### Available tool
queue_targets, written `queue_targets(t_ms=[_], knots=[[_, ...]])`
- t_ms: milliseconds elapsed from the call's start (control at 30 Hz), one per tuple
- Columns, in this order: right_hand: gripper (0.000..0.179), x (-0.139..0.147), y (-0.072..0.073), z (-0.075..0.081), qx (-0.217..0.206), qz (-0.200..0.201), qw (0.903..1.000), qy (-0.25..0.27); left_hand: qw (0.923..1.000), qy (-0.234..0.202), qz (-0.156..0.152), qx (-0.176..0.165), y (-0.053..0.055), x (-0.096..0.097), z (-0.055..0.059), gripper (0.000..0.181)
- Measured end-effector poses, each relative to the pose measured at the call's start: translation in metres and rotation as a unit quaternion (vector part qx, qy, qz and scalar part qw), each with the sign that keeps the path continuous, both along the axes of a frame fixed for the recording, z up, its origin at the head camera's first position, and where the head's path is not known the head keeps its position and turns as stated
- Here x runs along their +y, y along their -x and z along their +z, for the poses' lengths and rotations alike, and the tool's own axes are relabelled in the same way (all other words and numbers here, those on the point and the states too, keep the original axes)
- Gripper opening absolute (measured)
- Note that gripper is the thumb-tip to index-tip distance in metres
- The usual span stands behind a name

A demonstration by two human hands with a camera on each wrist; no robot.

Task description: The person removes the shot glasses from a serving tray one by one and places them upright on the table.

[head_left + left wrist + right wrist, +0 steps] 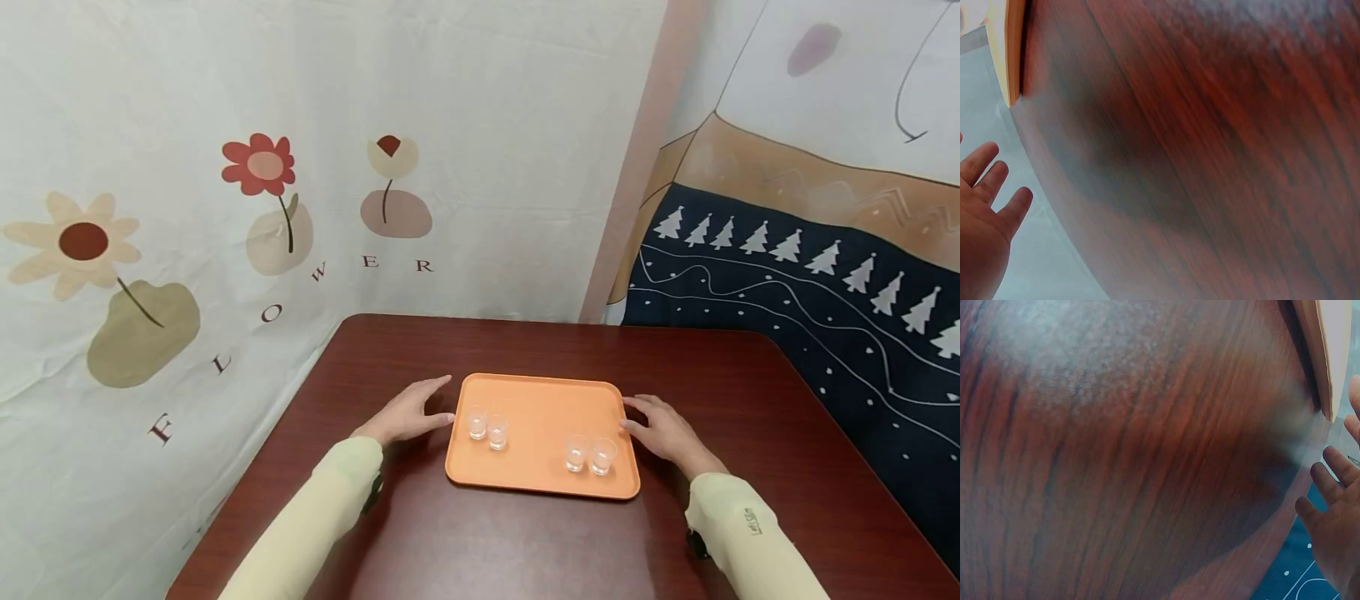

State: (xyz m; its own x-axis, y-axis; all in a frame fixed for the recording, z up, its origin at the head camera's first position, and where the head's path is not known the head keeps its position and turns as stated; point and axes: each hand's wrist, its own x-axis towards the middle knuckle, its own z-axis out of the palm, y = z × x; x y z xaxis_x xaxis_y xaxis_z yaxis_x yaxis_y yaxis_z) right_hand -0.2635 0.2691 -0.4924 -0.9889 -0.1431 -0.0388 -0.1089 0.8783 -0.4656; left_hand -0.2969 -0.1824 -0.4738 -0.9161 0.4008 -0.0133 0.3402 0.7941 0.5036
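Note:
An orange rectangular tray [536, 417] lies on the table. Toward its left side stand two small clear glasses, one [477, 424] slightly behind the other [497, 434]. Another pair, a glass [576, 455] and its neighbour [602, 458], stands side by side near the front right corner. My left hand [407, 413] is beside the tray's left edge, fingers extended and thumb tip close to the rim. At the right edge is my right hand [666, 428], its thumb reaching the rim; whether it touches is unclear. Both wrist views show loosely spread fingers below the tray's edge [1015, 50].
The dark red wooden table [495, 542] has rounded far corners. Behind it and to the left hangs a pale cloth [510, 167] printed with flowers and letters. A dark blue cloth [750, 292] with white trees hangs along the right.

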Motion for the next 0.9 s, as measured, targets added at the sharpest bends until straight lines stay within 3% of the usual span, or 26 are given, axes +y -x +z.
queue_targets(t_ms=[233,533,900], knots=[[0.055,0.000,-0.001,-0.001,0.003,0.006,1.0000,-0.001,0.9990,-0.038,0.006,-0.024,-0.005,0.004,0.002,0.073],[0.053,-0.001,-0.002,-0.002,-0.006,0.003,1.0000,-0.005,0.9934,-0.105,-0.008,-0.045,-0.008,0.014,-0.001,0.072],[0.052,0.001,-0.001,-0.008,-0.007,0.004,1.0000,-0.003,0.9880,-0.147,-0.031,-0.033,-0.011,0.024,-0.012,0.063]])
